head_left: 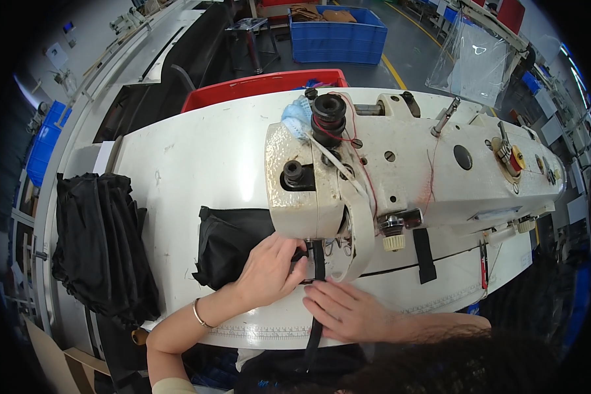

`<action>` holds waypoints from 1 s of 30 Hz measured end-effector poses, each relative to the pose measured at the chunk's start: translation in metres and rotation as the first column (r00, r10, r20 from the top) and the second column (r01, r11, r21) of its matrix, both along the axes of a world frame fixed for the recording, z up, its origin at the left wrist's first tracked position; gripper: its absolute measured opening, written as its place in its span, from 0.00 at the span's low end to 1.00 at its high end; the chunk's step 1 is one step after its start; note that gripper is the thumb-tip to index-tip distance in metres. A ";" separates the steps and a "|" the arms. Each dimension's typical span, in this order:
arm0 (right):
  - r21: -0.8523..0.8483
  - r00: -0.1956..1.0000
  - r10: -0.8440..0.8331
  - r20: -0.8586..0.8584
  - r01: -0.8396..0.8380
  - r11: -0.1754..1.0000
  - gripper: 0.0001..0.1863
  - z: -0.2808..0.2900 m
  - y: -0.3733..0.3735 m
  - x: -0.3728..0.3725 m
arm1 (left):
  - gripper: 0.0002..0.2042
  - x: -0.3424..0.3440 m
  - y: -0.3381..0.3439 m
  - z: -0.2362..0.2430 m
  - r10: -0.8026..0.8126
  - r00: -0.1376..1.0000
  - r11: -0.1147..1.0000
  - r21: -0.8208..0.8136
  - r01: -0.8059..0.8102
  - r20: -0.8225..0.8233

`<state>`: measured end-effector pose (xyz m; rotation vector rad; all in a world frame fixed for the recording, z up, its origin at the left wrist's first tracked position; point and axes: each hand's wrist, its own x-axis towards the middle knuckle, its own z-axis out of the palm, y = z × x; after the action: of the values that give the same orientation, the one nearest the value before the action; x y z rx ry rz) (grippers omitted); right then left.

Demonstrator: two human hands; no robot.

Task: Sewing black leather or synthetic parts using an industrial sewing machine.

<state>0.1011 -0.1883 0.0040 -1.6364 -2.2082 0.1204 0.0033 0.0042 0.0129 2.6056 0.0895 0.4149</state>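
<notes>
A white sewing machine spans the table. Left of its needle area lies a black fabric pouch. My left hand is closed on this black piece beside the presser foot, its fingertips partly hidden. A narrow black strap runs from under the machine head down over the table's front edge. My right hand lies over that strap, just below the needle area, with fingers slightly bent and apart, touching it.
A pile of black pieces sits at the left. A short black strip and red-handled tool lie at the right. Behind the table stand a red bin and a blue crate; another blue crate is far left.
</notes>
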 end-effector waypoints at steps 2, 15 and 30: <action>0.094 0.990 -0.039 0.138 0.026 0.995 0.33 -0.008 0.015 0.023 | 0.13 0.011 0.005 0.001 -0.004 0.998 0.989 -0.150 0.014 0.068; 0.137 0.985 -0.170 0.018 0.166 0.976 0.09 -0.045 0.030 0.043 | 0.14 0.000 0.005 -0.035 -0.058 0.997 0.994 0.085 0.062 -0.056; 0.170 0.976 -0.213 0.054 0.202 0.965 0.03 -0.089 0.022 0.023 | 0.16 -0.010 0.006 -0.021 -0.044 0.998 0.990 0.129 0.048 -0.037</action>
<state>0.1238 -0.1667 -0.0845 -1.7902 -2.0209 -0.1747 -0.0068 0.0101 -0.0076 2.7373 0.0139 0.3717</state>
